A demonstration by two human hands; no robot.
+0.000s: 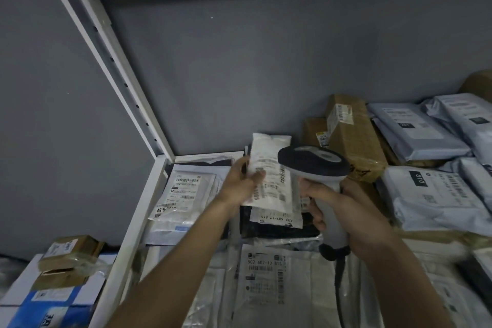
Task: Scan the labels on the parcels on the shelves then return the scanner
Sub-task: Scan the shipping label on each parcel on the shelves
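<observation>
From my remote seat, far left I see a blue and white carton [40,298] outside the rack, with small brown boxes [70,253] wrapped in clear film stacked on top of it. Next comes the white shelf frame [138,194], its slotted upright slanting up to the left and its front rail running down toward the carton. Just inside the frame lies a flat white mailer [183,194] with barcodes on its label. Over it I see the left hand [241,184], fingers and thumb pinching the left edge of a white parcel [269,168], which is lifted and tilted with its label and barcodes facing the camera. Under that parcel sits a dark package [279,229] bearing an upside-down label, and nearer the camera a clear-wrapped parcel [266,274] marked 502 602-12 815. Right of the lifted parcel, the right hand [354,218] is wrapped round the pale handle of the scanner [314,165]; its dark-rimmed head sits just beside the parcel's right edge, and a black cable [339,274] hangs from the handle's base. Behind the scanner stands a brown taped box [351,130]. Far right, grey poly mailers [426,130] are piled up, one tagged 010
</observation>
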